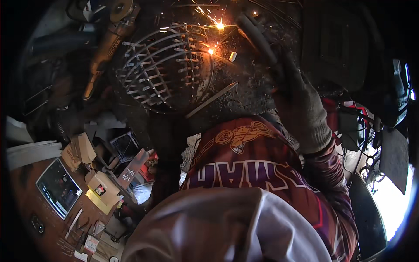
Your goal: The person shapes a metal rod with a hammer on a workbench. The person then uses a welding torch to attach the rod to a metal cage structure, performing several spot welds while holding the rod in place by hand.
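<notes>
My right hand, in a grey knitted glove, is closed around the handle of a welding electrode holder. A thin rod runs left from its tip to a bright arc throwing sparks. Beside the arc is a rounded cage of curved metal rods with many short crossbars. A second glowing spot shows at the cage's right edge. My left arm is a dark shape below the cage, and its hand and fingers are lost in shadow.
A yellow angle grinder lies left of the cage. A flat metal bar and a small white piece rest on the dark work surface. At lower left, a brown table carries a dark glass panel, cartons and tools.
</notes>
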Tool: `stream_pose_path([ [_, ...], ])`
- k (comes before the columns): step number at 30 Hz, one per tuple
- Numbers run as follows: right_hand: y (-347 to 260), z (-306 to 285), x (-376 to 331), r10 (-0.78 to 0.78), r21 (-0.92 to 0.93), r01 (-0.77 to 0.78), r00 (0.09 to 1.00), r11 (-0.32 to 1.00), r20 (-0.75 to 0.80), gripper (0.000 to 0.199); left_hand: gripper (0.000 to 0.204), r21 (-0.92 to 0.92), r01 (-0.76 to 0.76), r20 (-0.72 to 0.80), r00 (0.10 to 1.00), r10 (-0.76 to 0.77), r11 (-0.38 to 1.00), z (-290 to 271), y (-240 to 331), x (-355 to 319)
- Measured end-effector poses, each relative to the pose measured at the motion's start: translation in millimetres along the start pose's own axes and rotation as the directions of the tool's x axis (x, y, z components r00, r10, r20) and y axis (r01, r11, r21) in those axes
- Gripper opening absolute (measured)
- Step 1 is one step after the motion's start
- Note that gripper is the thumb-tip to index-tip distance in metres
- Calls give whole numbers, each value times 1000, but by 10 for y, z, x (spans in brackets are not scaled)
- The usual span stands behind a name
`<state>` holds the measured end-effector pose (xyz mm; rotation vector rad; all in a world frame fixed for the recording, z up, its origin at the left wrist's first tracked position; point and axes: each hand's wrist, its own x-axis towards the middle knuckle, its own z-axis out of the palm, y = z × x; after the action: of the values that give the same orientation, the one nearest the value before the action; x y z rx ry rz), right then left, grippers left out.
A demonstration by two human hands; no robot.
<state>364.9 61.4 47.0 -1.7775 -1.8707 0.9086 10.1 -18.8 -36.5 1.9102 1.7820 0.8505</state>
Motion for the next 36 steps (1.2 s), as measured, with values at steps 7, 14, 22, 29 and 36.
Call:
stream_pose_path([
  [7,-42,-2,-17,-71,17,70,997,997,15,78,14,204,-164,72,986,152,965,-86,197,191],
  [14,-68,-14,16,-56,-2,56,997,998,59,77,7,158,-188,30,982,185,969,-62,256,266],
  [22,-36,10,12,-60,-28,62,996,998,68,77,7,135,-203,8,979,204,970,-49,235,273],
  [29,-18,22,12,-229,-22,229,973,973,5,68,16,76,-59,-84,994,65,995,87,67,-151],
  [36,-71,-20,-22,-141,-122,144,989,982,34,59,16,232,-133,101,989,112,964,-46,85,11],
])
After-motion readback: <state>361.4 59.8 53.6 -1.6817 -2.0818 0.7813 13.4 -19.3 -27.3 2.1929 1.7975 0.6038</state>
